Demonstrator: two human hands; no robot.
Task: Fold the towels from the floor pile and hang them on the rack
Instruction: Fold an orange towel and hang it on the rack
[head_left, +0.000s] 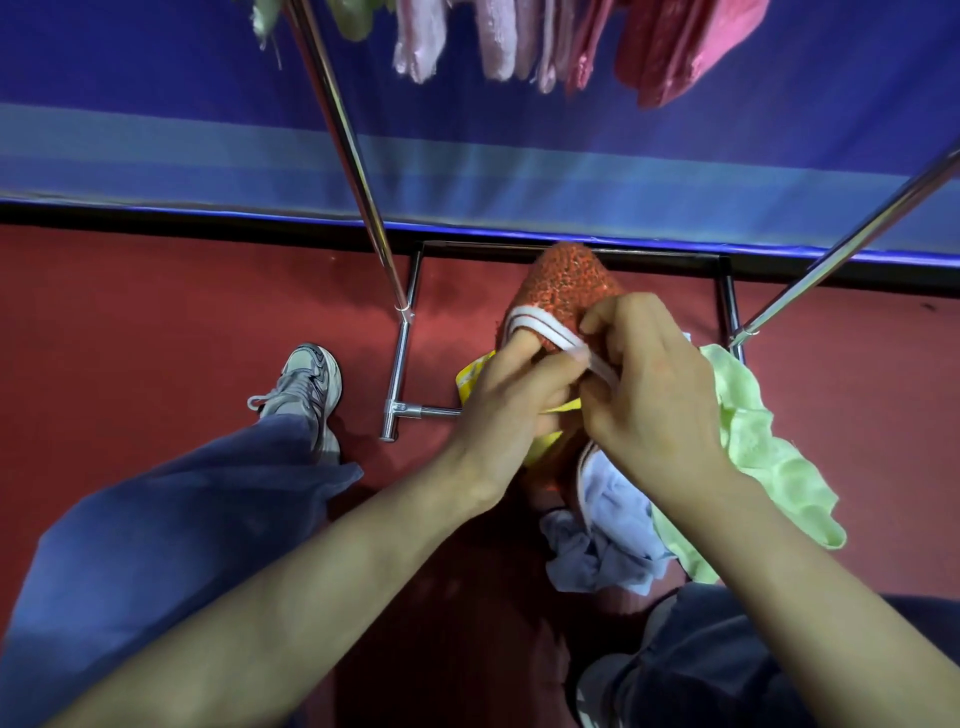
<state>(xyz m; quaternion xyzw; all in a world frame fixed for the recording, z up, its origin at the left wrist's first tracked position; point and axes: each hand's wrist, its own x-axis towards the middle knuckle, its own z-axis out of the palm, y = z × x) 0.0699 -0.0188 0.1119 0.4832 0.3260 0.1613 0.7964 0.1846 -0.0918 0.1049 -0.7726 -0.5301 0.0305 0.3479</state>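
One chrome rack (358, 156) stood over the red floor (156, 312), with pink and green hung towels (498, 41) along its top. Below it lay the floor pile: a lime-green towel (753, 441), a pale blue towel (608, 545) and a yellow towel (470, 371), touching. Above the pile you held an orange towel (563, 286), bunched and not yet folded. Your left hand (511, 400) and right hand (654, 384) each had their grip clamped on its white-striped edge (535, 319), close together. To fold it well, you likely needed to slide the hands apart along that edge to the corners, let the cloth hang flat, then bring corner to corner.
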